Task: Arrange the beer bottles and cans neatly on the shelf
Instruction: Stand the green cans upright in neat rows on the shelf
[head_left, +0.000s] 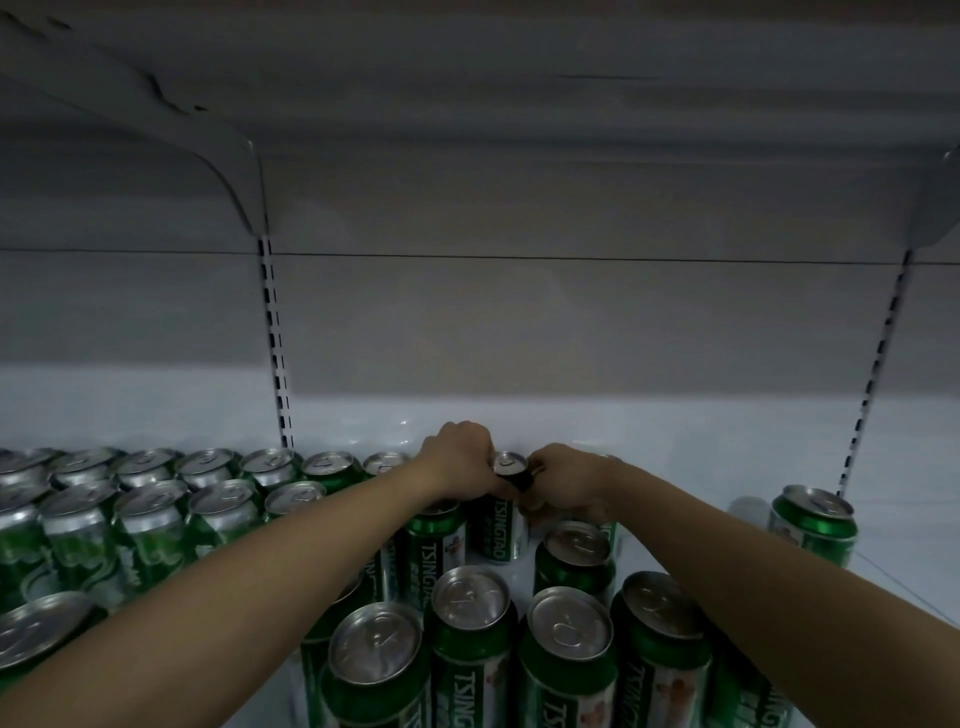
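White shelf (649, 447) boards and a grey back panel fill the upper half of the frame, and down at centre we've got the action: a green can (503, 506) standing upright at the rear of the shelf, silver lid showing between two fists. Left hand (462, 460) comes in from the lower left, fingers curled together around the can's upper rim; right hand (563, 486) mirrors it from the lower right, fingers wrapped on the same can, though the fingertips themselves are tucked out of sight. Two hands on one can, pushed deep against the back, looks like a move to square it into the rear rank, label facing front. Just beside it on the left, a packed block of cans (156, 512) runs in tidy rows out to the left edge, and that is likely the line being extended. Nearer the camera, a looser cluster of front cans (470, 618) waits at the bottom centre, cut off by the frame edge. Over at the right, one lone can (813, 525) stands well apart, clearly not yet gathered in. Slotted uprights (278, 364) climb the back panel. Dim light muddies the labels, and whether more cans sit behind the forearms, I cannot tell.
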